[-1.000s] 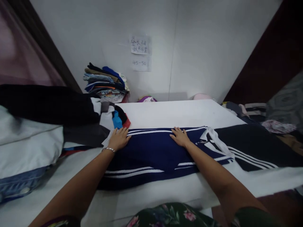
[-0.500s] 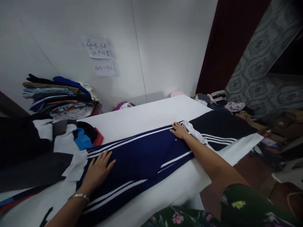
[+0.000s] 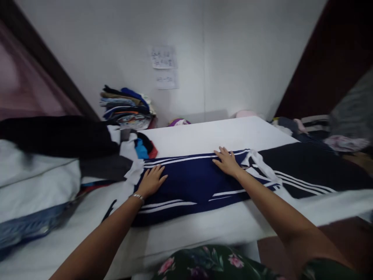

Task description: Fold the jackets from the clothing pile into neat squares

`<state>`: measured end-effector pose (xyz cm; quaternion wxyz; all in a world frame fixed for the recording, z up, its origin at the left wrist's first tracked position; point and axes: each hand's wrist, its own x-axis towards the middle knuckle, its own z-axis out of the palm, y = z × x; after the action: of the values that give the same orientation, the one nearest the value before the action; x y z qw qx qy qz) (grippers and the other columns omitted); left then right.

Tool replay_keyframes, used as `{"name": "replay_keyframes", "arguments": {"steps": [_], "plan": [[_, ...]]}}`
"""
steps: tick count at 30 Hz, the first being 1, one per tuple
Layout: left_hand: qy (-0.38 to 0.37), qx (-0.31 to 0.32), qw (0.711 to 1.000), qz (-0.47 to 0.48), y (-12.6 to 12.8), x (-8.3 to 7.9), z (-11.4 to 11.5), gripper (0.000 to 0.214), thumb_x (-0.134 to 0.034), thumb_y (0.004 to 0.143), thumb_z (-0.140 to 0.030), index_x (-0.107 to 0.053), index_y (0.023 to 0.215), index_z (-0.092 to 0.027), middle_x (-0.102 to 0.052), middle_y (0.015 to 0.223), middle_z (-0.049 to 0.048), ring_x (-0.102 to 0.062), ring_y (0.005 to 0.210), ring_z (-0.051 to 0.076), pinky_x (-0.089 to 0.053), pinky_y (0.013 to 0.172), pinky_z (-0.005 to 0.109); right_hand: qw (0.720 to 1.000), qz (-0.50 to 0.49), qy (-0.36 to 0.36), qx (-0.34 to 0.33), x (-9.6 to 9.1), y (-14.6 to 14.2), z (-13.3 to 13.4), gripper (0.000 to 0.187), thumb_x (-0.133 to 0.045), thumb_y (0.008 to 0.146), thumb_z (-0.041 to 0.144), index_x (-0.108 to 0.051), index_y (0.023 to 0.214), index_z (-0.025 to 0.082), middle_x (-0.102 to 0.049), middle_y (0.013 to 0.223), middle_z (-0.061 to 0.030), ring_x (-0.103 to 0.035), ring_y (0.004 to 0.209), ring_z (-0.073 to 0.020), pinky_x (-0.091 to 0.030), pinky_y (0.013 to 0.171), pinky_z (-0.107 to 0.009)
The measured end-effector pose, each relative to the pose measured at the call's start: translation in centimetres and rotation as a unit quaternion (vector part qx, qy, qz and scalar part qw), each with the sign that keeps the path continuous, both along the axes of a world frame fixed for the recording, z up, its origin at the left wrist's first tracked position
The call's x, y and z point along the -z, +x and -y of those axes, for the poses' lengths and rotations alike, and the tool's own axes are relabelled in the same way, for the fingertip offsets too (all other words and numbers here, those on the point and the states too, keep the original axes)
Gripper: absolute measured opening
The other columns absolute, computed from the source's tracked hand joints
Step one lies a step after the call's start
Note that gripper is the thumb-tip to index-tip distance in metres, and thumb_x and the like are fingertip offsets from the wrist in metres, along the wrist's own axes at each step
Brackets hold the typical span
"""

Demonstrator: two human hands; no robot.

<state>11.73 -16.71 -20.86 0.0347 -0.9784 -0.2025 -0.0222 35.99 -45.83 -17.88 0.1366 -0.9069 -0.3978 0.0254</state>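
Note:
A navy garment (image 3: 189,179) with white stripes along its long edges lies spread across the white table (image 3: 210,134). White trim shows at its left end, and a loose white band (image 3: 264,163) curls at its right end. My left hand (image 3: 152,181) rests flat on the garment's left part, fingers spread. Farther right, my right hand (image 3: 227,161) lies on the upper right part with its fingers apart, just left of the white band. Neither hand grips the fabric. A black garment (image 3: 311,163) with white stripes lies beyond the band on the right.
Folded clothes (image 3: 125,111) are stacked against the wall at the back left. Black, grey, white and denim clothes (image 3: 37,171) heap up at the left. More clothes (image 3: 303,128) lie past the table's far right end. Two paper notes (image 3: 164,66) hang on the wall.
My view has turned left, so the table and clothes appear farther right. Both hands remain flat on the navy garment. The white band at its right end now shows a more open loop.

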Motion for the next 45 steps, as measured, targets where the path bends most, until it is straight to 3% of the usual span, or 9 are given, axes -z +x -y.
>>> {"name": "replay_keyframes", "arguments": {"steps": [3,6,10,15,20,31,38,45], "plan": [[-0.04,-0.005,0.999,0.006,-0.1,-0.6,0.7,0.054,-0.038,0.093,-0.046,-0.043,0.14,-0.019,-0.036,0.151,0.0112,-0.028,0.141,0.025,-0.021,0.114,0.046,0.986,-0.035,0.018,-0.162,0.6,-5.7,-2.3,0.059,-0.032,0.094,0.057,-0.033,0.147,0.029,-0.02,0.158,-0.0072,-0.012,0.145,-0.0251,-0.008,0.114,-0.052],[-0.069,-0.013,0.997,0.025,-0.6,-1.5,1.5,0.051,-0.042,0.092,-0.044,-0.046,0.138,-0.02,-0.038,0.15,0.0111,-0.03,0.14,0.026,-0.021,0.114,0.048,0.973,-0.031,-0.008,-0.229,2.3,-9.2,-2.9,0.061,-0.037,0.092,0.058,-0.037,0.145,0.028,-0.023,0.157,-0.0089,-0.015,0.145,-0.0272,-0.008,0.114,-0.052],[-0.051,-0.063,0.991,0.11,-3.2,-2.6,2.5,0.044,-0.044,0.092,-0.041,-0.053,0.131,-0.021,-0.045,0.146,0.0097,-0.032,0.139,0.025,-0.02,0.114,0.049,0.972,-0.005,-0.011,-0.233,3.7,-9.6,-2.8,0.059,-0.038,0.093,0.056,-0.038,0.145,0.028,-0.023,0.156,-0.0086,-0.015,0.145,-0.0271,-0.009,0.114,-0.052],[-0.019,-0.227,0.955,0.189,-8.3,-3.5,1.3,0.041,-0.047,0.089,-0.038,-0.057,0.124,-0.018,-0.051,0.14,0.0134,-0.044,0.13,0.025,-0.033,0.107,0.04,0.973,0.017,-0.004,-0.232,4.1,-9.1,-2.6,0.058,-0.038,0.093,0.055,-0.039,0.144,0.029,-0.025,0.156,-0.0077,-0.017,0.144,-0.0269,-0.012,0.114,-0.052],[-0.142,-0.357,0.911,0.149,-10.1,-4.4,-0.2,0.053,-0.043,0.089,-0.047,-0.053,0.129,-0.014,-0.059,0.13,0.0159,-0.057,0.117,0.026,-0.042,0.094,0.033,0.972,0.03,-0.005,-0.235,4.2,-9.3,-2.6,0.058,-0.036,0.093,0.056,-0.04,0.144,0.028,-0.027,0.155,-0.0083,-0.018,0.144,-0.0275,-0.014,0.114,-0.052],[-0.237,-0.382,0.885,0.119,-8.8,-4.9,-2.6,0.053,-0.063,0.075,-0.042,-0.06,0.119,-0.011,-0.063,0.124,0.018,-0.058,0.116,0.03,-0.044,0.09,0.029,0.97,0.029,0.015,-0.239,4.2,-9.2,-2.4,0.055,-0.04,0.094,0.051,-0.044,0.141,0.024,-0.032,0.153,-0.0103,-0.023,0.143,-0.0286,-0.017,0.113,-0.053],[-0.343,-0.378,0.843,0.172,-8.8,-5.9,-1.6,0.038,-0.064,0.074,-0.026,-0.063,0.11,-0.014,-0.074,0.098,0.0072,-0.068,0.079,0.018,-0.049,0.062,0.021,0.97,0.029,0.028,-0.24,4.5,-9.1,-2.5,0.054,-0.04,0.093,0.051,-0.045,0.14,0.026,-0.033,0.152,-0.0098,-0.023,0.142,-0.0287,-0.017,0.113,-0.054],[-0.376,-0.393,0.811,0.214,-8.8,-6.1,-1.3,0.022,-0.063,0.072,-0.015,-0.068,0.093,-0.017,-0.073,0.082,0.0029,-0.066,0.068,0.015,-0.047,0.056,0.019,0.969,0.03,0.03,-0.242,4.6,-9.1,-2.4,0.054,-0.041,0.093,0.051,-0.045,0.14,0.026,-0.034,0.152,-0.0097,-0.024,0.142,-0.0289,-0.017,0.113,-0.053]]}}
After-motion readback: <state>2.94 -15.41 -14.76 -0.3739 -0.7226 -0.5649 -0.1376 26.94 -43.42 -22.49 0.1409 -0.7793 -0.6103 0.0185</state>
